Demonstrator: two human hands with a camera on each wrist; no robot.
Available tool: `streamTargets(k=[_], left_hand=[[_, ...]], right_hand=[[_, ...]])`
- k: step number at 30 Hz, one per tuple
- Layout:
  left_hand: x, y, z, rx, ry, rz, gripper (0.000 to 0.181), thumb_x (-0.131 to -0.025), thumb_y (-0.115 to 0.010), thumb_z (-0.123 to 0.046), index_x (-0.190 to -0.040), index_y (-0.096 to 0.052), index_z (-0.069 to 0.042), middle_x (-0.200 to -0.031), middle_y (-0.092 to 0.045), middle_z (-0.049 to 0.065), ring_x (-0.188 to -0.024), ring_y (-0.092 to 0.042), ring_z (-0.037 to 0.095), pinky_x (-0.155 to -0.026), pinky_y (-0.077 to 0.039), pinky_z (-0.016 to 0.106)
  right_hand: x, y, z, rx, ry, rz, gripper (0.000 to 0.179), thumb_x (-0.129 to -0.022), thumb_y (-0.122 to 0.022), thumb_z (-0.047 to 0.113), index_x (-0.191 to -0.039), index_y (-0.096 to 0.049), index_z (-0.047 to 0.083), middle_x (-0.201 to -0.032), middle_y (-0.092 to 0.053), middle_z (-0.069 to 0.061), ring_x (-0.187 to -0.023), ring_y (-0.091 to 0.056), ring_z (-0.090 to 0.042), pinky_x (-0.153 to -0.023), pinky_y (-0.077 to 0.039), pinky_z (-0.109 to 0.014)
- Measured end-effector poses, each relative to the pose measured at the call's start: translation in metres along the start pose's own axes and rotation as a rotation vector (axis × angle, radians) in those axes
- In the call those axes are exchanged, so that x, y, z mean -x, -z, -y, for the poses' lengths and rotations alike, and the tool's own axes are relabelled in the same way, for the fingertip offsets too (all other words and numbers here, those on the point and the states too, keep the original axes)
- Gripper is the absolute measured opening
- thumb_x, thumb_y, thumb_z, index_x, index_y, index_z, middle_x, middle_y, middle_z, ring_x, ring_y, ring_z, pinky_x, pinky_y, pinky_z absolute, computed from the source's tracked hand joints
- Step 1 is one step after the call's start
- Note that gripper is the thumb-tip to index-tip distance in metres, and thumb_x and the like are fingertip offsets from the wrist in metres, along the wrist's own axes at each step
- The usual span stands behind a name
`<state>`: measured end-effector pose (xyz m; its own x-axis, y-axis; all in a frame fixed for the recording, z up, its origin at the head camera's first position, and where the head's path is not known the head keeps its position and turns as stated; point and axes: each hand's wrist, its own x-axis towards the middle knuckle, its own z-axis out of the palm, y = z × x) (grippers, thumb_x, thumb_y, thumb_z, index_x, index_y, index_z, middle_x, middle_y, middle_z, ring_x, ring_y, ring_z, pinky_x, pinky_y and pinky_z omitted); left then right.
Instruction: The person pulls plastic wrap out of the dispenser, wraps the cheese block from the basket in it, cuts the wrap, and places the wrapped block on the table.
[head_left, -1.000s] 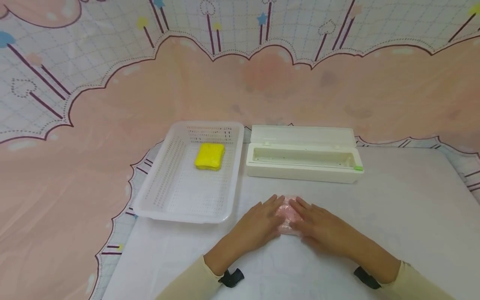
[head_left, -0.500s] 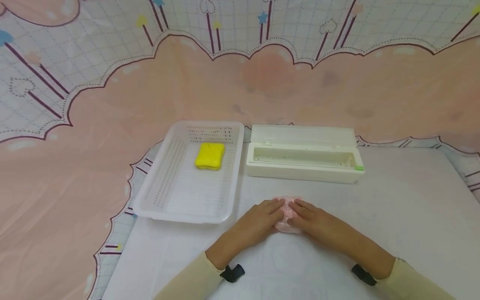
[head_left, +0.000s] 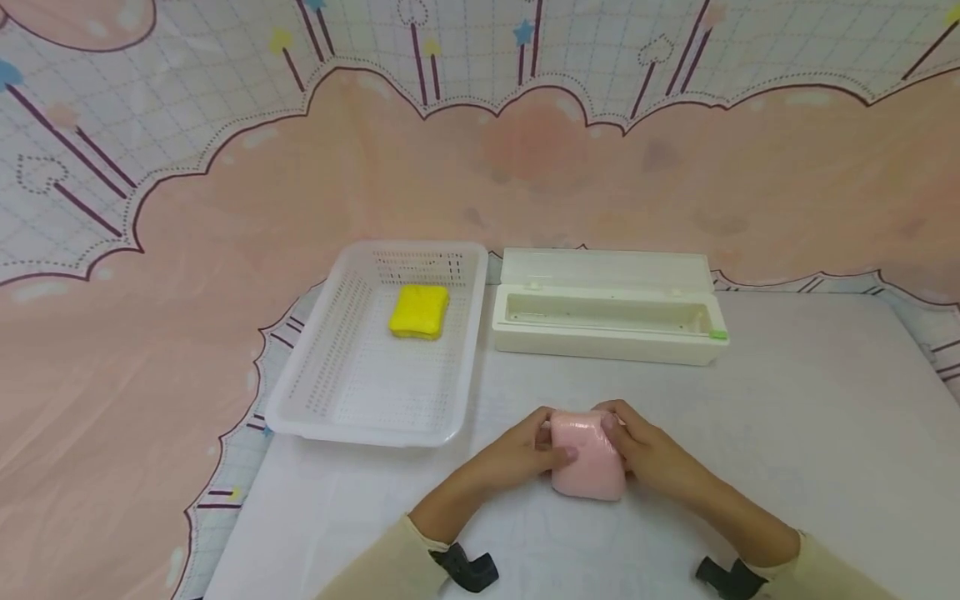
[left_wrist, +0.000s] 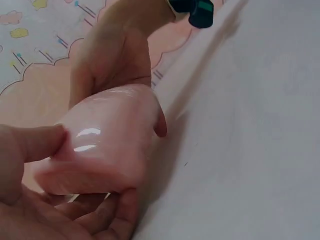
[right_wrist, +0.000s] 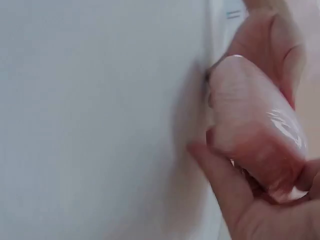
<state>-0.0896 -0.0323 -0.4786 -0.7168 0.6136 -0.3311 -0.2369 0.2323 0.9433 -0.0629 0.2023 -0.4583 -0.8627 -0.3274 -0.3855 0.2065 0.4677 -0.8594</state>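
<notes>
- Cannot see some fingers of left hand (head_left: 513, 454) and right hand (head_left: 658, 454), behind pink block (head_left: 588, 479)
- Cannot follow sleeves (head_left: 386, 560) past head view's bottom edge
- See pink block blurred in right wrist view

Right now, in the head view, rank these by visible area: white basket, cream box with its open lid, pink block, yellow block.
1. White basket
2. Cream box
3. Pink block
4. Yellow block
The third is nearer the camera than the fourth, so their true order is unsure.
</notes>
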Motion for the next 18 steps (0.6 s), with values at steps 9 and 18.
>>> streamTargets(k=[9,18], left_hand=[[-0.005,-0.028,-0.001,0.355,0.119,-0.011,0.042,-0.104,-0.06,-0.026,-0.139,-0.051,-0.005,-0.113,-0.068,0.008,-0.089,-0.067,0.015,-0.074,-0.056,0.03],[-0.047,-0.066,-0.023,0.502,0.065,-0.078,0.042,-0.101,-0.065,-0.022,-0.139,-0.053,-0.011,-0.124,-0.068,0.005,-0.102,-0.07,0.021,-0.085,-0.059,0.038]], right_hand=[[0.021,0.003,-0.018,-0.654,-0.051,0.194,0.061,-0.107,-0.053,0.024,-0.153,-0.015,0.008,-0.141,-0.048,-0.012,-0.116,-0.064,-0.028,-0.095,-0.056,-0.052],[0.034,0.038,-0.03,-0.566,-0.053,-0.098,0.073,-0.108,-0.052,0.029,-0.159,-0.008,0.001,-0.136,-0.053,0.003,-0.114,-0.06,-0.003,-0.095,-0.054,-0.022]])
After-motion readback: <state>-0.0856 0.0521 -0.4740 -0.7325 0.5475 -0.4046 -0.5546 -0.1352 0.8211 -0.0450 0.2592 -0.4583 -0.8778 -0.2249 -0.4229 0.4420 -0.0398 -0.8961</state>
